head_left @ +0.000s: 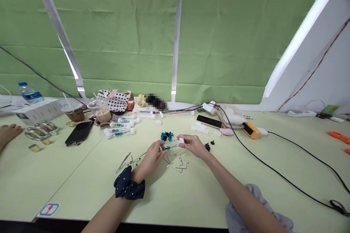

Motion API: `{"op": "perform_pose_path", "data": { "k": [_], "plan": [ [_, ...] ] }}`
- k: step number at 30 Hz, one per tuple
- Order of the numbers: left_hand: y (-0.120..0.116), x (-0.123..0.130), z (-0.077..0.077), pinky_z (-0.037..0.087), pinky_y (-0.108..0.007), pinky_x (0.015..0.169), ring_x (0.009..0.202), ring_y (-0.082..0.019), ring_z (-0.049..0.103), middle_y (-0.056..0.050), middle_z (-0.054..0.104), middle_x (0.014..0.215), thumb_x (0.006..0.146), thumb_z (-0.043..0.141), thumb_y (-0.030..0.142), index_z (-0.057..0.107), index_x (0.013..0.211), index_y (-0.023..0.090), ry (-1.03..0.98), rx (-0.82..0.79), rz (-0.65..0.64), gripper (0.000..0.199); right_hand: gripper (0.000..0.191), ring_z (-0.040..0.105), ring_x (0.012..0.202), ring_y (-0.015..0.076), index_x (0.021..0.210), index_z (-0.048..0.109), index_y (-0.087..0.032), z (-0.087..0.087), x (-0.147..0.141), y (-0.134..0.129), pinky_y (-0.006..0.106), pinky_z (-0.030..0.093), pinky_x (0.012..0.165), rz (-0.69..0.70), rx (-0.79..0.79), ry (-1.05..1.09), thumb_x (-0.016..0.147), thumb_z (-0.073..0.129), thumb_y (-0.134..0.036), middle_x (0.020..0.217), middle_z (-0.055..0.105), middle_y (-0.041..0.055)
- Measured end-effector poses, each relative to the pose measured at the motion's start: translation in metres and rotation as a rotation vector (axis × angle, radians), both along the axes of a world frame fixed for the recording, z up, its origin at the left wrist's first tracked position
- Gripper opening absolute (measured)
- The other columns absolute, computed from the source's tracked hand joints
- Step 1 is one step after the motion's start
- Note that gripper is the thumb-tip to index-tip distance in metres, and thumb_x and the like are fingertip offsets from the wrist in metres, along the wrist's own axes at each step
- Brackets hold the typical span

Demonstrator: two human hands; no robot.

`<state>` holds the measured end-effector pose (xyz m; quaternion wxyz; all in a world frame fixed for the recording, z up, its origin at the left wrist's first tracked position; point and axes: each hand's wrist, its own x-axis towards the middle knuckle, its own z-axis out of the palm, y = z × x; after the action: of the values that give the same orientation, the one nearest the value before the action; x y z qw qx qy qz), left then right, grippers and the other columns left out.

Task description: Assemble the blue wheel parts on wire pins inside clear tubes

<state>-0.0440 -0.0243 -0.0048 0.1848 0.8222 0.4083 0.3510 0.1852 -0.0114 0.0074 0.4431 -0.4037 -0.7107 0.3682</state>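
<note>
My left hand (153, 156), with a dark dotted scrunchie (128, 185) at its wrist, pinches a small blue part (166, 148) that has thin metal rods. Close on its right, my right hand (193, 145) holds a small white cap (181, 140) between thumb and fingers. Just behind both hands sits a cluster of blue and black parts (167, 136). Bent metal keys (182, 164) lie in front of them, and more thin metal pieces (125, 162) are left of my left wrist. Small black parts (207, 147) rest beside my right hand.
White caps (199, 127) and a phone (209, 121) lie behind my right hand. Capped clear tubes (119, 131), drink cups (102, 113) and a black phone (79, 133) stand or lie left. Another person's hand (10, 133) rests far left. A black cable (262, 158) crosses the right side.
</note>
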Motion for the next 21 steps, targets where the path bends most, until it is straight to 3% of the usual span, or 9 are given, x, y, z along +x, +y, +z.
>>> {"op": "perform_pose_path", "data": {
  "k": [10, 13, 16, 19, 21],
  "plan": [
    [0.0, -0.005, 0.007, 0.044, -0.034, 0.073, 0.077, -0.018, 0.053, -0.007, 0.057, 0.096, 0.086, 0.043, 0.037, 0.048, 0.105, 0.02, 0.032, 0.008, 0.028, 0.026, 0.037, 0.053, 0.073, 0.0166, 0.1, 0.066, -0.019, 0.001, -0.007, -0.004, 0.031, 0.047, 0.073, -0.028, 0.039, -0.032, 0.071, 0.063, -0.042, 0.091, 0.064, 0.0048],
    [-0.001, -0.009, 0.016, 0.044, -0.033, 0.072, 0.078, -0.018, 0.054, -0.007, 0.058, 0.096, 0.086, 0.043, 0.038, 0.048, 0.106, 0.02, 0.052, -0.002, 0.001, 0.027, 0.036, 0.054, 0.069, 0.0153, 0.1, 0.066, -0.02, 0.006, -0.012, -0.008, 0.031, 0.048, 0.071, -0.026, 0.038, -0.036, 0.071, 0.063, -0.041, 0.091, 0.064, 0.0042],
    [0.005, -0.021, 0.029, 0.042, -0.033, 0.079, 0.089, -0.02, 0.053, -0.006, 0.058, 0.099, 0.085, 0.044, 0.039, 0.049, 0.108, 0.022, 0.094, 0.043, -0.024, 0.028, 0.044, 0.056, 0.077, 0.0158, 0.115, 0.057, -0.024, 0.013, -0.015, -0.013, 0.032, 0.047, 0.077, -0.003, 0.045, -0.03, 0.075, 0.06, -0.04, 0.105, 0.062, 0.0047],
    [0.029, -0.048, 0.039, 0.038, -0.037, 0.087, 0.102, -0.024, 0.048, -0.006, 0.058, 0.105, 0.084, 0.046, 0.039, 0.051, 0.108, 0.023, 0.161, 0.158, 0.089, 0.029, 0.047, 0.055, 0.097, 0.018, 0.128, 0.044, -0.027, 0.014, -0.008, -0.012, 0.033, 0.045, 0.085, -0.05, 0.089, -0.027, 0.083, 0.049, -0.04, 0.123, 0.052, 0.0064],
    [0.055, -0.076, 0.041, 0.036, -0.04, 0.088, 0.103, -0.027, 0.046, -0.008, 0.06, 0.105, 0.083, 0.048, 0.04, 0.053, 0.106, 0.021, 0.199, 0.209, 0.279, 0.03, 0.042, 0.054, 0.1, 0.0194, 0.125, 0.046, -0.025, 0.008, 0.002, -0.005, 0.034, 0.045, 0.084, -0.185, 0.112, -0.047, 0.086, 0.043, -0.04, 0.124, 0.051, 0.0082]
  ]
}}
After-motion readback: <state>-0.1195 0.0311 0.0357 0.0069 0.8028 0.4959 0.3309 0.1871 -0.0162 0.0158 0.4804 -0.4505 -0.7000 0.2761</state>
